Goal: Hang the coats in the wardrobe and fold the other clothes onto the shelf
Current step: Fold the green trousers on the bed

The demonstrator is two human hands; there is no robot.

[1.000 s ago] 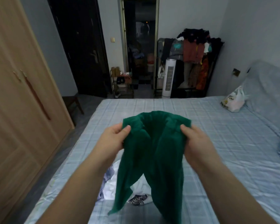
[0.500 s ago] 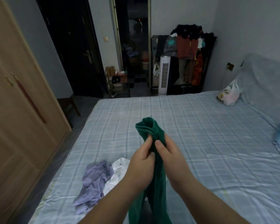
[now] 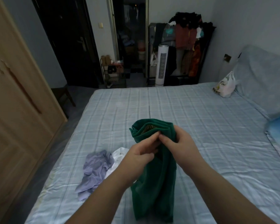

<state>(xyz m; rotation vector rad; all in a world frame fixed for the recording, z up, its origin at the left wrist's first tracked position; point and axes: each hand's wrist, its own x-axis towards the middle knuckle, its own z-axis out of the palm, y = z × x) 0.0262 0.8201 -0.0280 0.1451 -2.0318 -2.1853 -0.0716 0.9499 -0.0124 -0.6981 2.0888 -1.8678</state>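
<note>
Trousers (image 3: 153,175) hang straight down from our left hand (image 3: 140,156) and right hand (image 3: 179,145), both pinched together on the waistband. We judge the fold runs along that length.

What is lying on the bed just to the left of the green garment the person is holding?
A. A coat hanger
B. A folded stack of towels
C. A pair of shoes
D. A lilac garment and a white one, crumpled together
D: a crumpled lilac garment lies against a white one on the bed, left of the green garment.
</note>
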